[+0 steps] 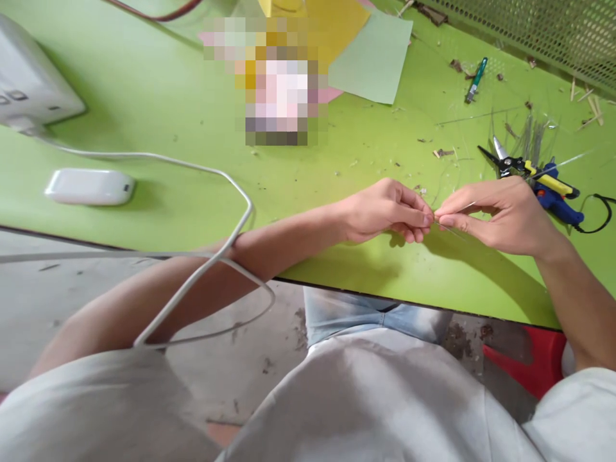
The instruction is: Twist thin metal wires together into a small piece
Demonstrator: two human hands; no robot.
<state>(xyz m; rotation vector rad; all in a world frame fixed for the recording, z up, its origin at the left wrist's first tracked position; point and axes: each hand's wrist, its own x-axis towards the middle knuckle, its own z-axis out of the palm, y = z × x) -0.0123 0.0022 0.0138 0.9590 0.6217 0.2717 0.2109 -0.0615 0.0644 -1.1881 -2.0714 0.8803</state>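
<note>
Both of my hands meet fingertip to fingertip over the green table. My left hand (389,210) is closed in a pinch, thumb against the fingers, at one end of a thin wire (469,206). The thumb and forefinger of my right hand (505,215) pinch the same wire right beside it. A long, shiny strand passes out behind the right hand toward the upper right. Whatever tiny part lies between the fingertips is hidden. Beyond my right hand lie pliers (505,165) with dark jaws, a blue glue gun (558,204) and a bunch of thin wires (533,138).
A green-handled cutter (476,80) and scraps lie near a perforated metal basket (543,29). Coloured paper (373,61) sits at the back beside a pixelated patch. To the left are a white case (90,187), a white power unit (33,77) and its cable (192,162), looping over my left forearm.
</note>
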